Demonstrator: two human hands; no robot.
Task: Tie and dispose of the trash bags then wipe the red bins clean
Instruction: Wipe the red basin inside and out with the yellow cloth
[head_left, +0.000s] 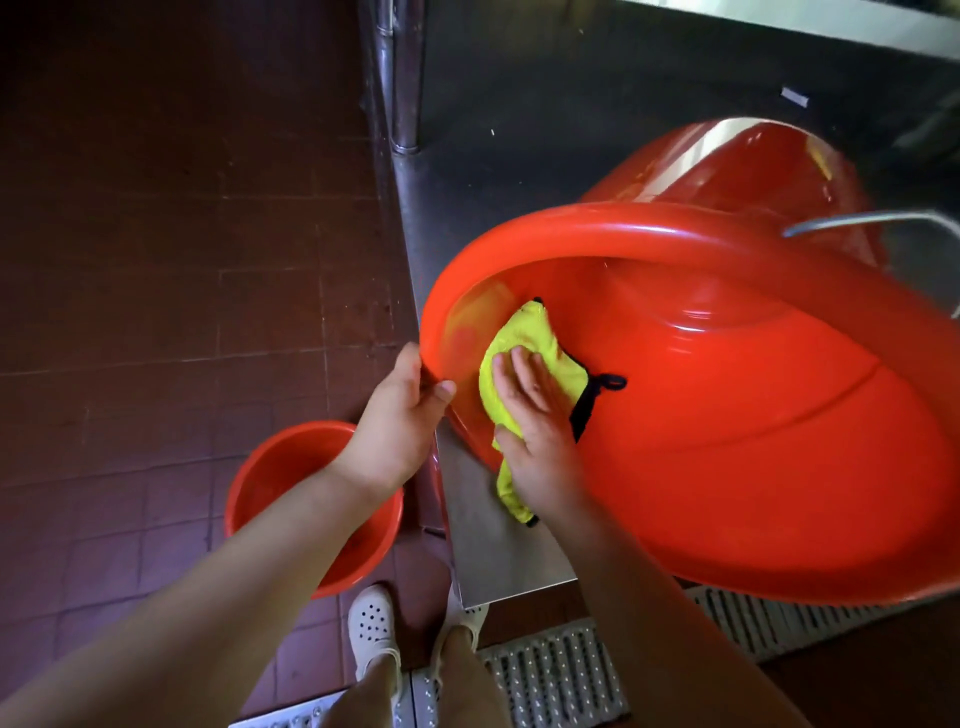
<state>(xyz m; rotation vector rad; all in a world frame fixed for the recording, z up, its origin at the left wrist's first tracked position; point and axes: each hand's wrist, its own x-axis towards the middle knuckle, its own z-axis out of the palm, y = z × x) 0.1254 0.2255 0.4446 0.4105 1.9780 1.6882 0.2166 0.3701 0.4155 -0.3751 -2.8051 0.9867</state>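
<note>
The right hand (530, 410) lies flat with fingers spread, palm pressing a yellow microfibre cloth (524, 358) against the inner wall of the large red bin (727, 415); it grips nothing, only pins the cloth to the plastic, and the cloth's lower end hangs out over the rim. The left hand (400, 421) is clenched on the near-left rim of that bin, thumb inside and fingers outside, steadying it. The bin lies tipped on its side on the steel table (467, 208), its mouth turned toward the person and its long axis running away up and to the right, so the unwiped wall and the base lie deeper in, beyond the right hand's fingertips; that hand is the nearer one for the reach. A metal bail handle (872, 221) sticks out at the far rim. A second, smaller red bin (270, 467) stands upright on the tiled floor (156, 260) under the left forearm, by the white clogs (371, 623), and likely waits its turn
</note>
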